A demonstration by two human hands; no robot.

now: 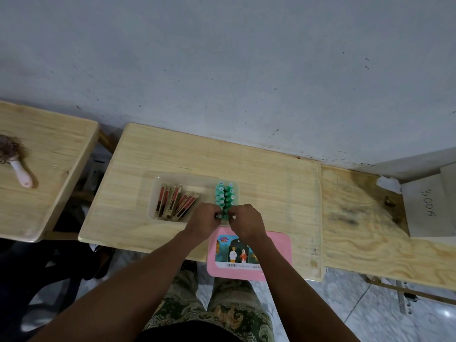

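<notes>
A clear plastic tray (158,193) sits on the middle wooden table. Its left half holds several red-and-gold flat sticks (176,202). Its right half holds two rows of small green-capped bottles (225,195), standing upright. My left hand (206,219) and my right hand (245,222) meet at the near end of the bottle rows. The fingers of each hand are curled, pinching a bottle there. The bottles under my fingers are mostly hidden.
A pink lid (274,253) with a printed label lies at the table's near edge, under my right wrist. A hairbrush (17,166) lies on the left table. A plywood board (365,223) and a white box (434,206) are at right. A wall stands behind.
</notes>
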